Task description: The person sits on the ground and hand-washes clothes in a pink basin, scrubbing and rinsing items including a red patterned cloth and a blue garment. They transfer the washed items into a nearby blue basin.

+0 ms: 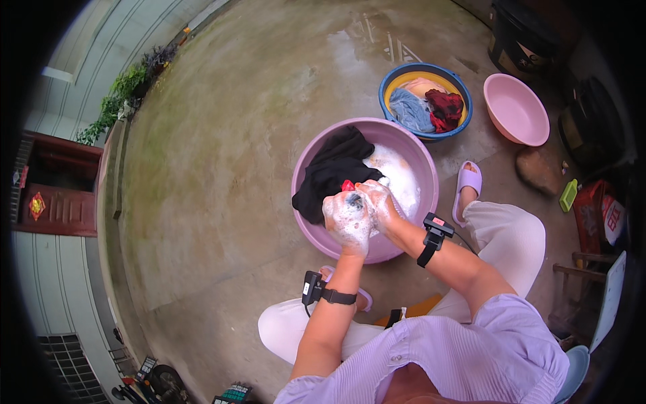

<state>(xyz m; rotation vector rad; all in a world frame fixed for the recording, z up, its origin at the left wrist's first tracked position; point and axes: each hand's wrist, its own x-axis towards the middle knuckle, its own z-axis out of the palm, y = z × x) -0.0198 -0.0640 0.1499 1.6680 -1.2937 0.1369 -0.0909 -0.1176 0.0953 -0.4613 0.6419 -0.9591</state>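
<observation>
Over a large pink-purple basin, my two hands press together, both coated in white suds. My left hand is curled into a fist, with a dark patch showing through the foam on it. Against it lies my right hand, fingers bent. A small red piece of cloth pokes out past the fingers; the rest of what they grip is hidden by hands and foam. A black garment lies bunched over the basin's left side. White suds cover the water at the right.
Beyond the basin stands a blue-rimmed yellow tub holding blue, dark red and peach clothes. To its right are a pink basin, black buckets, a stone and a green soap dish or brush. Wet concrete stretches left.
</observation>
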